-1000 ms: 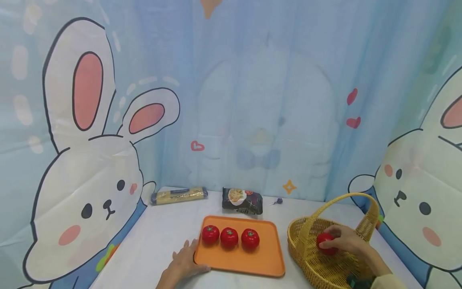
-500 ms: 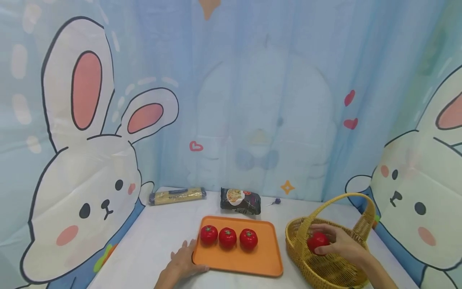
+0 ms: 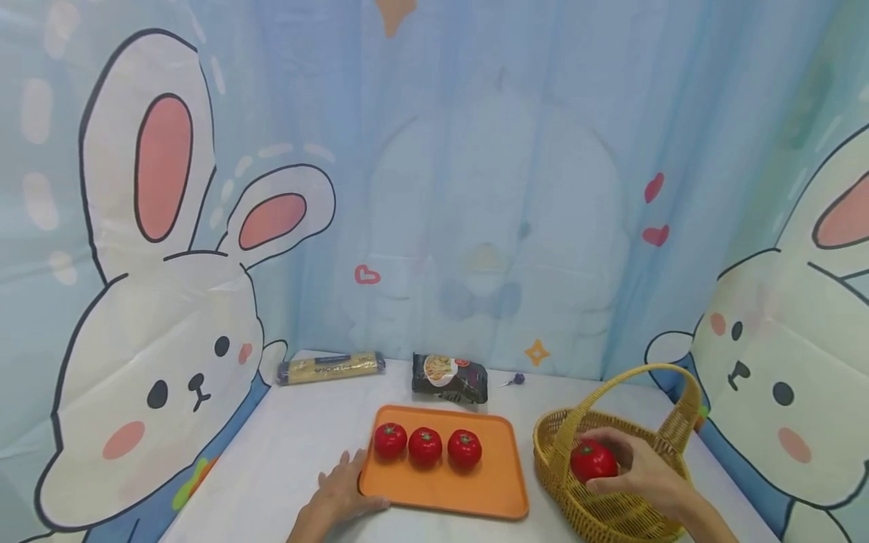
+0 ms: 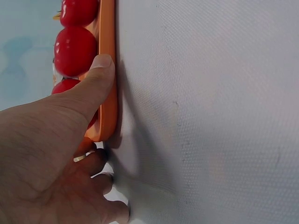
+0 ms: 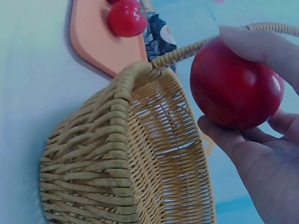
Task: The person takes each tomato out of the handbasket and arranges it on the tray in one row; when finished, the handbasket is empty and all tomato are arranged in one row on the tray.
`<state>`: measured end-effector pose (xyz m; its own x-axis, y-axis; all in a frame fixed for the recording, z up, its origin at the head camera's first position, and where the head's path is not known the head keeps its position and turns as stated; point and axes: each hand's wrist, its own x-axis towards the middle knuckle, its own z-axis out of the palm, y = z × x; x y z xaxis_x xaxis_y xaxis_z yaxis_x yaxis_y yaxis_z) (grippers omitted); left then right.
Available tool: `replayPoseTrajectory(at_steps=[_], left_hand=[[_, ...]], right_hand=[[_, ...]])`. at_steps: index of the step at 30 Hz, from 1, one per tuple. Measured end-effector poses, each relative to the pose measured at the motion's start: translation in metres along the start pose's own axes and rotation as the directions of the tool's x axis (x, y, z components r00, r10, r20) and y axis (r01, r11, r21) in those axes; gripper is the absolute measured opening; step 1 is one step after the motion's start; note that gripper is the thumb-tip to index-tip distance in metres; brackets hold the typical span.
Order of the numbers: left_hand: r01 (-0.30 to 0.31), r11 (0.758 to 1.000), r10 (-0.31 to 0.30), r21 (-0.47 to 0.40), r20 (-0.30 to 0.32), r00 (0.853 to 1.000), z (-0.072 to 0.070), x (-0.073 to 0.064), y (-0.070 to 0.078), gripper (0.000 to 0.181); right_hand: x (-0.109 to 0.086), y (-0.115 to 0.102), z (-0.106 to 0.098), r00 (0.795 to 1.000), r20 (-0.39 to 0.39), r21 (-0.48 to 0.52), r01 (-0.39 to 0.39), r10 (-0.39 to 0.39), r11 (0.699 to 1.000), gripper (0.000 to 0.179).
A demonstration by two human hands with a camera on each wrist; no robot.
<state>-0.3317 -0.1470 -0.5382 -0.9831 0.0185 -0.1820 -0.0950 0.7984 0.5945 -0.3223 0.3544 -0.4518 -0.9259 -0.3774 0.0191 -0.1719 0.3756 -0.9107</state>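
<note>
My right hand holds a red tomato between thumb and fingers, within the outline of the yellow wicker basket in the head view. Seen from the right wrist, the tomato is beside the basket's handle, above the woven rim. My left hand lies at the near left corner of the orange tray, fingers spread along its side. In the left wrist view, the thumb rests against the tray's rim. Three tomatoes sit in a row on the tray.
Behind the tray lies a dark noodle packet. A yellow spaghetti pack is at the back left, and a small purple-headed item lies right of the dark packet. A printed rabbit curtain closes off the back.
My right hand has lifted the tomato within the basket and moved it left, toward the handle's left side. My left hand has stayed at the tray's corner. The head view has shifted slightly.
</note>
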Motion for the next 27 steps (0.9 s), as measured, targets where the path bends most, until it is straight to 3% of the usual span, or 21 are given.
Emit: replayPoseTrajectory(at_steps=[5, 11, 16, 20, 23, 27], left_hand=[[0.004, 1.0, -0.003, -0.002, 0.011, 1.0, 0.003, 0.004, -0.002, 0.107], [-0.008, 1.0, 0.008, 0.001, 0.001, 1.0, 0.002, 0.0, 0.002, 0.101], [-0.022, 1.0, 0.022, 0.021, -0.003, 1.0, 0.002, -0.003, 0.002, 0.097], [-0.022, 1.0, 0.022, 0.001, -0.012, 1.0, 0.004, 0.002, -0.003, 0.102], [-0.023, 1.0, 0.022, -0.005, -0.022, 1.0, 0.006, 0.005, -0.006, 0.104], [-0.026, 1.0, 0.026, 0.003, -0.028, 0.999, 0.014, 0.02, -0.017, 0.108]], right_hand=[[-0.01, -0.003, 0.004, 0.999, -0.045, -0.001, -0.003, 0.003, 1.0, 0.07], [-0.022, -0.014, 0.016, 0.996, -0.089, -0.01, -0.008, 0.007, 1.0, 0.067], [-0.025, -0.018, 0.03, 0.987, -0.161, 0.032, 0.004, 0.001, 0.999, 0.068], [-0.029, -0.017, 0.037, 0.976, -0.217, 0.075, 0.007, 0.01, 0.997, 0.069], [-0.032, -0.016, 0.039, 0.983, -0.186, 0.118, 0.023, -0.001, 0.993, 0.064], [-0.035, -0.015, 0.044, 0.993, -0.049, 0.183, 0.117, -0.11, 0.976, 0.057]])
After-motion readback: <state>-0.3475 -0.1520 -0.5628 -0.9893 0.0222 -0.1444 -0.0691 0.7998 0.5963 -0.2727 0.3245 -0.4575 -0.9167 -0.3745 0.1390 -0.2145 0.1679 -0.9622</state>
